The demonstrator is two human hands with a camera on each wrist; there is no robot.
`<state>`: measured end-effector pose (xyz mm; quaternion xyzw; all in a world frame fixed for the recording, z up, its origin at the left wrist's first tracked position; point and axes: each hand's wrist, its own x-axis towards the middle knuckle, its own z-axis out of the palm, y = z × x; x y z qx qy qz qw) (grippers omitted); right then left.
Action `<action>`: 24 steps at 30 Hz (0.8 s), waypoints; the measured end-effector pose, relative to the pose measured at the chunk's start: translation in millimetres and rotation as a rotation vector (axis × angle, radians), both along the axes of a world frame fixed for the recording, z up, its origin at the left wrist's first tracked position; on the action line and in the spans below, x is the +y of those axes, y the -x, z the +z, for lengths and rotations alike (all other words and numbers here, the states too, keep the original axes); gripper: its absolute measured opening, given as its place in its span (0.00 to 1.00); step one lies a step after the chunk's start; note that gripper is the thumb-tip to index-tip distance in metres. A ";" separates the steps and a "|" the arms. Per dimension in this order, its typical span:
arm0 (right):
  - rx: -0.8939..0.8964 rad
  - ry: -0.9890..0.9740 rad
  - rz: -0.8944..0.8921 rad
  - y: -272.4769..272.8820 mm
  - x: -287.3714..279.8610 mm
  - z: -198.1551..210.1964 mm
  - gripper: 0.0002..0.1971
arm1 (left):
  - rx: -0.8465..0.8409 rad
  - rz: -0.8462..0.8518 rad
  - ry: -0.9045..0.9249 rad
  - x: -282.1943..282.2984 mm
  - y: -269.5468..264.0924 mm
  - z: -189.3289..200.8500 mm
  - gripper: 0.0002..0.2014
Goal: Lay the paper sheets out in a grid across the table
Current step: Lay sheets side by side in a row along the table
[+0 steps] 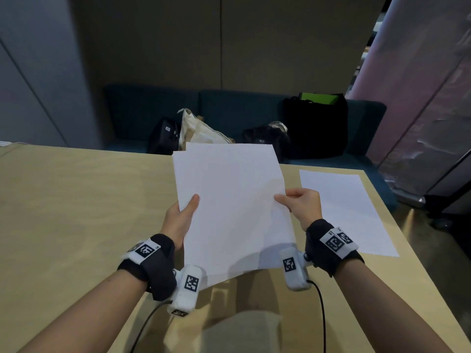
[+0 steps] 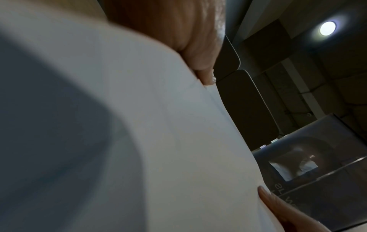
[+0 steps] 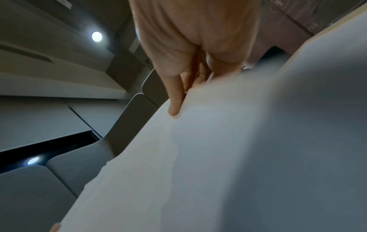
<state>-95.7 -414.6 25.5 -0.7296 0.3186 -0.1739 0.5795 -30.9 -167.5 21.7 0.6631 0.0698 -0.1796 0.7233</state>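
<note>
I hold a stack of white paper sheets (image 1: pixel 232 205) above the wooden table (image 1: pixel 76 200), tilted up toward me. My left hand (image 1: pixel 182 215) grips the stack's left edge, thumb on top. My right hand (image 1: pixel 300 202) pinches the right edge of the top sheet. One single white sheet (image 1: pixel 349 212) lies flat on the table at the right, near the far right corner. In the left wrist view the paper (image 2: pixel 158 125) fills most of the frame under my thumb (image 2: pixel 206 76). The right wrist view shows my fingers (image 3: pixel 175 100) on the paper (image 3: pixel 218 157).
Beyond the table's far edge stands a dark blue sofa (image 1: pixel 142 108) with a black bag (image 1: pixel 318 126), a cream tote (image 1: pixel 201 133) and other dark bags on it. The table's right edge (image 1: pixel 413 240) drops to the floor.
</note>
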 end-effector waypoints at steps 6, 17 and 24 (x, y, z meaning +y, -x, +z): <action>0.013 0.043 0.007 -14.9 10.6 -7.6 0.18 | -0.011 -0.002 -0.013 18.5 -12.0 3.9 0.18; 0.311 0.174 -0.188 -37.6 -16.6 -41.7 0.12 | -0.060 0.068 -0.130 89.3 -41.8 17.4 0.15; 0.463 0.300 -0.188 -56.0 -23.9 -58.0 0.06 | -0.042 0.090 -0.155 106.9 -51.7 20.4 0.20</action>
